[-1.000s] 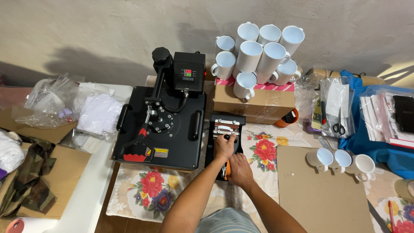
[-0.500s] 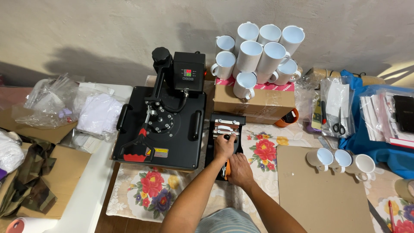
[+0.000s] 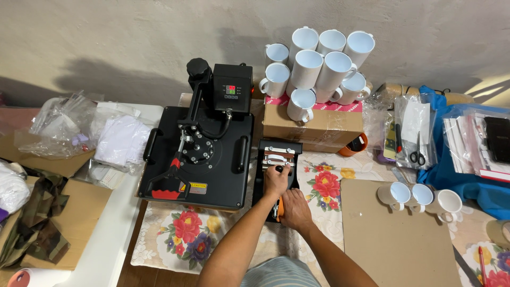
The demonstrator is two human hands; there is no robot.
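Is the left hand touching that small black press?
Touching. The head view shows the left hand resting on top of the small mug press, fingers on its knob.

Both forearms reach forward, converging; the left hand (image 3: 276, 180) curls palm-down ahead of the right hand (image 3: 295, 208), seemingly gripping.

My left hand (image 3: 277, 181) lies on top of the mug press (image 3: 276, 167), a small black clamp with pale metal bands across its upper face; my fingertips reach the dark knob near its middle; the press lies flat on the flowered cloth, just beside the right edge of the big black heat press, its far end close to the cardboard box; my right hand (image 3: 295, 208) grips the press's handle (image 3: 279, 208) at the near end, where a strip of orange shows between my fingers; the handle points back toward me.
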